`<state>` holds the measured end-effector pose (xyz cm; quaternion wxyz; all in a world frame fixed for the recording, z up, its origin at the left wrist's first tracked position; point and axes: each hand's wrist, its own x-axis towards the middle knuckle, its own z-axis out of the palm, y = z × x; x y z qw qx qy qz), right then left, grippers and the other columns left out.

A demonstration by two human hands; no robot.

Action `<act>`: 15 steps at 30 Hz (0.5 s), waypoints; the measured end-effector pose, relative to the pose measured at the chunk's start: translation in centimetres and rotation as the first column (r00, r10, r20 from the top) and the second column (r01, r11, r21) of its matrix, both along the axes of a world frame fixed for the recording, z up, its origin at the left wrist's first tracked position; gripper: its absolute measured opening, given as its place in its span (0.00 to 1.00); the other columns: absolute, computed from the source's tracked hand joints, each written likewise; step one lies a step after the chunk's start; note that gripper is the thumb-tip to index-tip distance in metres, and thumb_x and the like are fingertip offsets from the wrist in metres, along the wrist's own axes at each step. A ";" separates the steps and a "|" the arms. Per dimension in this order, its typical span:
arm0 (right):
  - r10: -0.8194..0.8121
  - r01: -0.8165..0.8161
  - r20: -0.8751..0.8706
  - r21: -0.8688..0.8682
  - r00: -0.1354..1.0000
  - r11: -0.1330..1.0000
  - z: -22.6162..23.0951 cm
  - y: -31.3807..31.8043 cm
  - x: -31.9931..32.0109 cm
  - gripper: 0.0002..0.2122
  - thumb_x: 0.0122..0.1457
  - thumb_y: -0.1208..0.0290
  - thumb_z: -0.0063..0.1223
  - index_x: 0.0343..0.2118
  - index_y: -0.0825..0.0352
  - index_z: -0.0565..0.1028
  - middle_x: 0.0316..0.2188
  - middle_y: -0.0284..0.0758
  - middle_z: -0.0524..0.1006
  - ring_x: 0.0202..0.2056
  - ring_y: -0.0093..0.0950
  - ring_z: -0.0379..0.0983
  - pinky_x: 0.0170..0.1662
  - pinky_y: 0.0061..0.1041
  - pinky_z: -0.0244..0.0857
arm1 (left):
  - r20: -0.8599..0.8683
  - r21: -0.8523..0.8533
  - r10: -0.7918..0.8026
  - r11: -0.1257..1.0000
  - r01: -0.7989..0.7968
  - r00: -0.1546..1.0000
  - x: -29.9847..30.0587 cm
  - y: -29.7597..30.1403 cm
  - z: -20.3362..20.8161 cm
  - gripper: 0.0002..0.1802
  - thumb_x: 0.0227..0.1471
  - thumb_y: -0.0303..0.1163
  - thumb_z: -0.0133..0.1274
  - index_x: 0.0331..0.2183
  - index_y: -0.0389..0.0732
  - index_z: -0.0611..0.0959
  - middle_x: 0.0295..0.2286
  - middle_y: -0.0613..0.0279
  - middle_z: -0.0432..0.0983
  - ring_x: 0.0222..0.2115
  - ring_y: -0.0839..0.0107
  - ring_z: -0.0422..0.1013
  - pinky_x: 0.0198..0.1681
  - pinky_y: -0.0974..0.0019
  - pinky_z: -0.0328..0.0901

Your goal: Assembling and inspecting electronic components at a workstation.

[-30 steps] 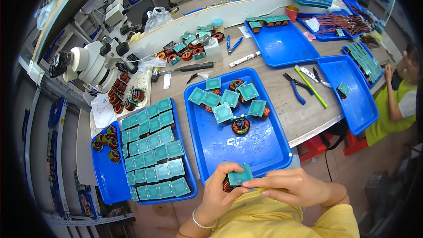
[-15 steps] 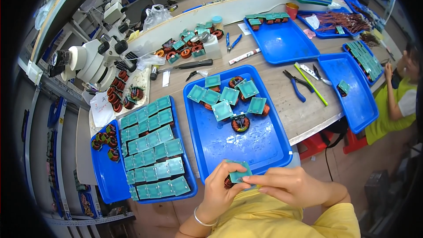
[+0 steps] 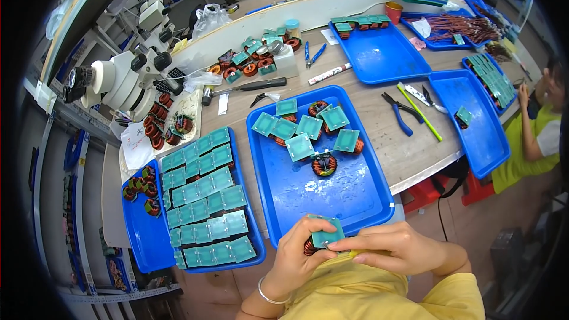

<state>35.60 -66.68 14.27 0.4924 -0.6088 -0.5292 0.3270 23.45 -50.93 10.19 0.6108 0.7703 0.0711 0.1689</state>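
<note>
My left hand is closed around a copper-wound coil with a square green circuit board on it, held over my lap at the tray's near edge. At the board's lower right corner, the pinched fingers of my right hand meet it. A bit of bright yellow shows under those fingers; the rest is hidden, so I cannot tell what they grip. Just beyond lies a large blue tray. In its far half are several coils with green boards and one bare-topped coil.
Left of it, a blue tray carries rows of green boards. Pliers, a yellow-green stick and a marker lie on the table. A microscope stands at the left. A co-worker sits at the right.
The board and coil have shifted slightly right in my left hand. The right hand's fingers have moved a little at the board's corner. The trays' contents look the same.
</note>
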 end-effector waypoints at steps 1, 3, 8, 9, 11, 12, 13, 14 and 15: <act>-0.010 0.011 -0.013 0.011 1.000 1.000 0.0 0.0 0.0 0.15 0.50 0.78 0.50 0.43 0.66 0.71 0.25 0.38 0.74 0.22 0.29 0.71 0.26 0.23 0.64 | 0.035 0.044 0.001 0.999 -0.003 0.999 0.1 0.0 0.0 0.19 0.36 0.32 0.61 0.32 0.37 0.73 0.28 0.58 0.70 0.27 0.68 0.67 0.29 0.71 0.62; -0.015 0.016 0.047 -0.008 0.999 1.000 0.3 -0.1 -0.1 0.15 0.50 0.79 0.50 0.43 0.66 0.71 0.24 0.38 0.73 0.22 0.29 0.70 0.26 0.23 0.63 | 0.037 0.066 0.006 0.998 -0.008 0.999 0.0 0.0 0.0 0.18 0.36 0.32 0.61 0.31 0.37 0.73 0.28 0.58 0.70 0.26 0.68 0.67 0.29 0.71 0.61; -0.084 0.078 0.131 0.054 0.988 0.995 -0.6 -0.1 -0.6 0.18 0.50 0.76 0.50 0.46 0.60 0.69 0.21 0.37 0.71 0.19 0.31 0.68 0.22 0.26 0.62 | 0.035 0.046 0.023 0.999 -0.025 0.999 0.2 -0.1 -0.2 0.17 0.36 0.32 0.60 0.31 0.37 0.74 0.27 0.59 0.70 0.25 0.68 0.67 0.28 0.71 0.61; -0.074 0.067 0.084 0.079 0.994 0.995 -0.7 0.0 -0.5 0.18 0.50 0.76 0.50 0.46 0.60 0.69 0.20 0.36 0.71 0.19 0.30 0.68 0.21 0.25 0.62 | 0.030 0.035 0.022 0.999 -0.023 0.999 0.2 -0.1 -0.2 0.17 0.36 0.32 0.60 0.30 0.37 0.74 0.26 0.59 0.70 0.25 0.68 0.67 0.28 0.71 0.61; -0.059 0.055 0.037 0.105 0.998 0.993 -0.8 0.2 -0.3 0.18 0.50 0.76 0.50 0.46 0.60 0.69 0.20 0.35 0.70 0.18 0.29 0.67 0.21 0.25 0.62 | 0.024 0.026 0.023 0.999 -0.023 0.999 0.2 -0.1 -0.3 0.17 0.36 0.32 0.60 0.30 0.37 0.74 0.26 0.59 0.70 0.25 0.68 0.67 0.28 0.71 0.61; -0.057 0.054 0.021 0.112 0.998 0.992 -0.8 0.2 -0.3 0.18 0.50 0.77 0.50 0.46 0.60 0.69 0.20 0.35 0.70 0.18 0.29 0.67 0.21 0.25 0.62 | 0.018 0.023 0.024 0.999 -0.024 1.000 0.1 -0.1 -0.4 0.17 0.36 0.32 0.60 0.30 0.37 0.74 0.26 0.59 0.70 0.25 0.68 0.67 0.28 0.71 0.61; -0.055 0.054 0.006 0.119 0.998 0.991 -0.7 0.2 -0.2 0.18 0.50 0.77 0.50 0.46 0.60 0.69 0.20 0.35 0.70 0.18 0.29 0.67 0.21 0.25 0.62 | 0.013 0.019 0.024 1.000 -0.025 1.000 0.1 -0.2 -0.4 0.17 0.36 0.32 0.60 0.30 0.37 0.74 0.26 0.59 0.70 0.25 0.69 0.67 0.28 0.71 0.61; -0.056 0.055 0.007 0.119 0.998 0.991 -0.7 0.1 -0.4 0.18 0.50 0.77 0.50 0.46 0.60 0.69 0.20 0.35 0.70 0.18 0.29 0.67 0.21 0.25 0.62 | 0.014 0.019 0.023 1.000 -0.024 1.000 0.1 -0.2 -0.4 0.17 0.36 0.32 0.60 0.30 0.37 0.74 0.26 0.59 0.70 0.25 0.69 0.67 0.28 0.71 0.61; -0.087 0.078 0.102 0.084 0.991 0.993 -0.5 -0.1 -0.6 0.18 0.50 0.77 0.50 0.47 0.60 0.69 0.20 0.35 0.70 0.19 0.29 0.67 0.22 0.25 0.62 | 0.005 0.017 0.026 0.999 -0.027 1.000 0.2 -0.1 -0.4 0.17 0.36 0.32 0.60 0.30 0.37 0.74 0.26 0.59 0.70 0.25 0.69 0.67 0.28 0.72 0.61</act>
